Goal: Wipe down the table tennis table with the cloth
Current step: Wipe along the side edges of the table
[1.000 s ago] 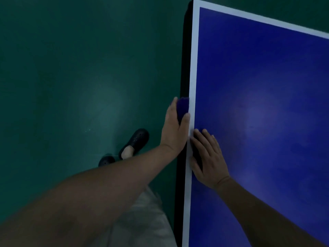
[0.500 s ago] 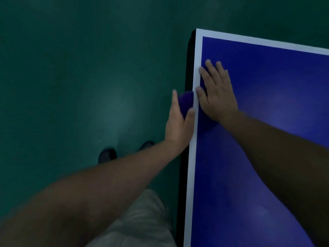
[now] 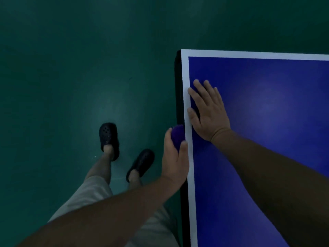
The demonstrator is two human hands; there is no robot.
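The blue table tennis table [image 3: 270,90] with its white border line fills the right side, and its far left corner is in view. My left hand [image 3: 175,163] grips a bunched purple cloth [image 3: 177,133] against the table's dark side edge. My right hand [image 3: 209,113] lies flat on the tabletop just inside the white line, a little ahead of the left hand, with its fingers spread and straight. A dark patch shows under its fingers; I cannot tell whether it is shadow or cloth.
A green floor [image 3: 71,68] spreads to the left and beyond the table's end. My own legs in light shorts and two dark clogs [image 3: 108,138] [image 3: 141,164] stand beside the table's left edge.
Both hands have travelled along the left edge toward the far corner, the right hand sliding ahead of the left. My feet have stepped forward and the corner looks closer.
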